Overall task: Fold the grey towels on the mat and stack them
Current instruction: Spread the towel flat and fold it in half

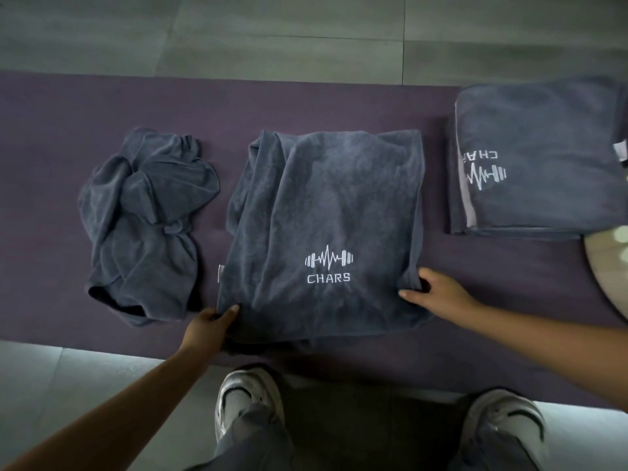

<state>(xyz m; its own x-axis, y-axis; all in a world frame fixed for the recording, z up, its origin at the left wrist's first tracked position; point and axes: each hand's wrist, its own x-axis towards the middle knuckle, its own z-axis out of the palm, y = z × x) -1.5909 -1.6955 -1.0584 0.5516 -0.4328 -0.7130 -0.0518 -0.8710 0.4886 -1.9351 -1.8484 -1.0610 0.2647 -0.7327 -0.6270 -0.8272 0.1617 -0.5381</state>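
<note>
A grey towel [323, 212] with a white "CHARS" logo lies roughly folded in the middle of the purple mat [238, 107]. My left hand [207, 326] pinches its near left corner between thumb and fingers. At its near right edge, my right hand [431, 292] grips the fabric, thumb on top and fingers tucked under. A crumpled grey towel [142, 226] sits in a heap on the mat to the left. On the right of the mat lies a stack of neatly folded grey towels [540, 168], logo upward.
Grey floor tiles [272, 32] surround the mat. My two white shoes [244, 399] stand on the tiles at the mat's near edge. A pale round object [608, 266] shows at the right edge, just below the folded stack.
</note>
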